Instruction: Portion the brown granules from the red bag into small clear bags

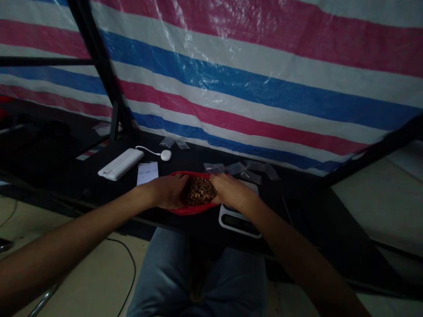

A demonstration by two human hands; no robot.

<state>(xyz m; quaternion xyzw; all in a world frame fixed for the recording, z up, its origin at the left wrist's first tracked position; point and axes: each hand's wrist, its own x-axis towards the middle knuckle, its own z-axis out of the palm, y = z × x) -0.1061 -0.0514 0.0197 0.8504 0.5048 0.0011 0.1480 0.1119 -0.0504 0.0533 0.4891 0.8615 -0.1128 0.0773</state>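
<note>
Both my hands grip the rim of a red container [188,207] held low over the black table [79,193]. It is filled with brown granular food [200,191], possibly nuts or grains. My left hand [168,191] holds its left side, and my right hand [230,192] holds its right side. Just beyond and beneath my right hand sits a white digital kitchen scale [238,223], partly hidden by that hand and the container. Its display is dark in this light.
Several clear plastic bags [243,169] lie at the table's far edge. To the left are a white power bank [120,164], a small round white device on a cord [165,155] and a printed paper slip [147,173]. A striped tarpaulin hangs behind the table on black poles.
</note>
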